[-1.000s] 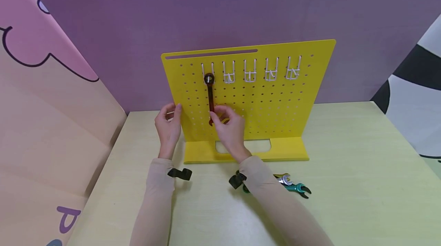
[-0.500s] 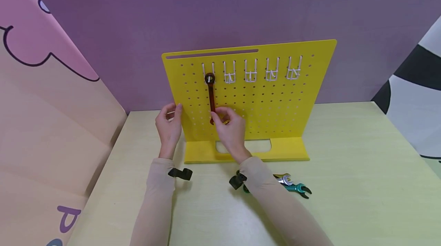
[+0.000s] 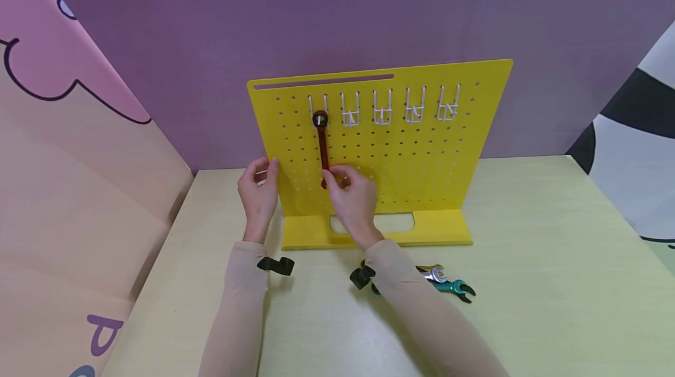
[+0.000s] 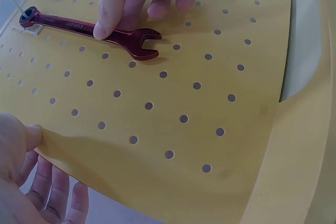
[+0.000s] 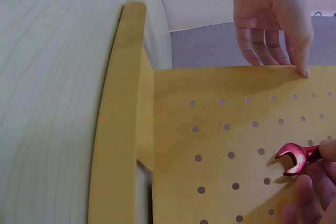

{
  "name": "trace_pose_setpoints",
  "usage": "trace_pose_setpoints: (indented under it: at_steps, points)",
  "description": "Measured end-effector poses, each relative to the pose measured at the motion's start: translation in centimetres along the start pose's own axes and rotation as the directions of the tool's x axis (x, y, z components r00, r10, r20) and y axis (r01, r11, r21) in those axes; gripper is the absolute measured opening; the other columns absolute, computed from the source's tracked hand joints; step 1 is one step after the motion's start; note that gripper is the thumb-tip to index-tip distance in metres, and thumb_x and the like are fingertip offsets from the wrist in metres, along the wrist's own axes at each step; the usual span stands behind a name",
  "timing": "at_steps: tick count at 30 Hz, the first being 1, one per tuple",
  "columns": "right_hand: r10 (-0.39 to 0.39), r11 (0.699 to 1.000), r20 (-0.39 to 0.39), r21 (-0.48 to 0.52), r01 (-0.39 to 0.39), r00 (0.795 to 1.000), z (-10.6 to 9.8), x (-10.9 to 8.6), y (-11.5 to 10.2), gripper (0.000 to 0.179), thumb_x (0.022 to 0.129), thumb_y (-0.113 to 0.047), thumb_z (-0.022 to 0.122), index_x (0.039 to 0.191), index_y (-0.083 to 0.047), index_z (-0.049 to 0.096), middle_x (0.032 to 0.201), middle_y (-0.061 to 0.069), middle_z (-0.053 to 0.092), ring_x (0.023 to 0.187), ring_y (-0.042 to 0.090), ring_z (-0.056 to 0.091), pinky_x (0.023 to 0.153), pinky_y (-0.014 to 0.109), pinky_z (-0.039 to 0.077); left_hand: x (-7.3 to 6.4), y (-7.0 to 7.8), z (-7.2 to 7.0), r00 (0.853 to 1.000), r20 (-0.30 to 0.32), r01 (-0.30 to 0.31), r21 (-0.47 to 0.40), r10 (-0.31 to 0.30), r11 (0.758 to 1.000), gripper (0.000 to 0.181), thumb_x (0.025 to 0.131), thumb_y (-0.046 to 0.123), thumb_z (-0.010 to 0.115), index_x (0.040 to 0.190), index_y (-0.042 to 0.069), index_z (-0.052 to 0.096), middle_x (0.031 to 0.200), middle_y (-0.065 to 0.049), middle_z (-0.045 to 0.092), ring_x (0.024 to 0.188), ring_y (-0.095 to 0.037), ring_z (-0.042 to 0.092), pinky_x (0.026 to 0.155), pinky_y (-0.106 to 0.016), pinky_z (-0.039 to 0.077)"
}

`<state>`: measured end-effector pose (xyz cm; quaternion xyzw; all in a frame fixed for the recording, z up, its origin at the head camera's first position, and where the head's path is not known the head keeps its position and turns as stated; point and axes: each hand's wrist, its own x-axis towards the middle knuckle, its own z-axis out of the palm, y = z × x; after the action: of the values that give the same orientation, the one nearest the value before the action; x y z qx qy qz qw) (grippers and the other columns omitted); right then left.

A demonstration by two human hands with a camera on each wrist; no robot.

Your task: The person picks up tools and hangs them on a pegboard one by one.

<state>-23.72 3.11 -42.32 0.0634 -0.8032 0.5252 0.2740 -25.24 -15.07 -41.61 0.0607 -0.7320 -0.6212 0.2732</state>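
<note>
A red combination wrench (image 3: 323,148) hangs along the yellow pegboard (image 3: 411,172), its ring end around the leftmost white hook (image 4: 27,14). My right hand (image 3: 355,198) pinches the wrench's lower shank between thumb and fingers. Just past the thumb, the open end of the wrench (image 4: 140,43) shows in the left wrist view, close to the board's face. At the board's left edge, my left hand (image 3: 258,195) holds the panel, thumb on the front and fingers behind. The right wrist view shows this left hand (image 5: 273,19) on the edge too.
To the right of the wrench, several white double hooks (image 3: 382,114) line the upper board. In front of its base (image 3: 443,229), a teal wrench (image 3: 456,288), a silver wrench (image 3: 435,274) and a yellow one lie on the table, partly hidden by the right forearm. A purple wall stands behind.
The wrench's lower end and my right hand have shifted very slightly, the hand a touch to the right. The ring end stays at the hook, and my left hand keeps its place.
</note>
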Motion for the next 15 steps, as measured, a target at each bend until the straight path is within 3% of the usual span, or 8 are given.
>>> trace_pose_setpoints:
  at_steps: [9, 15]
  points:
    - [-0.015, 0.992, 0.011, -0.124, 0.016, 1.0, 0.2, -0.14, -0.01, 0.022, 0.101, -0.033, 0.075, 0.102, -0.012, 0.084, 0.086, 0.003, 0.081, 0.066, 0.018, 0.066, 0.055, 0.027, 0.045, 0.01, 0.09, -0.2, 1.0, -0.004, 0.001, 0.002, -0.001, 1.0, 0.03, 0.104, 0.023, 0.071, 0.121, -0.002, 0.074, 0.116, -0.02, 0.072, 0.096, -0.022, 0.062, 0.076, -0.015, 0.051]
    - [-0.01, 0.989, 0.006, -0.144, 0.011, 1.0, 0.02, -0.34, -0.25, 0.022, 0.101, -0.033, 0.075, 0.102, -0.013, 0.084, 0.085, 0.003, 0.08, 0.065, 0.018, 0.064, 0.054, 0.027, 0.043, -0.17, 0.45, -0.15, 1.0, 0.001, 0.006, 0.015, -0.006, 1.0, 0.03, 0.105, 0.023, 0.07, 0.122, -0.001, 0.074, 0.117, -0.019, 0.072, 0.098, -0.024, 0.063, 0.078, -0.016, 0.05]
